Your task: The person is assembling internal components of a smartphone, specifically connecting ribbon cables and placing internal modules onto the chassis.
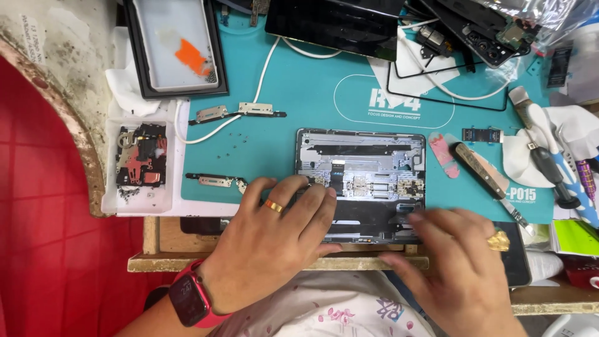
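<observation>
An opened grey device (360, 163) with exposed metal inner parts and small connectors lies on a teal work mat (299, 87). My left hand (274, 237), with a gold ring and a red wristwatch, rests flat on the device's lower left part, fingers spread. My right hand (458, 262), also ringed, lies over the device's lower right corner, fingers stretched left and a little blurred. Neither hand grips anything that I can see.
A white tray (142, 163) holds removed metal parts and screws at left. Metal hinge strips (237, 112) lie on the mat. A dark-framed panel (175, 47) sits top left, a black screen (337, 22) top centre. Tools (483, 171) and cables crowd the right side.
</observation>
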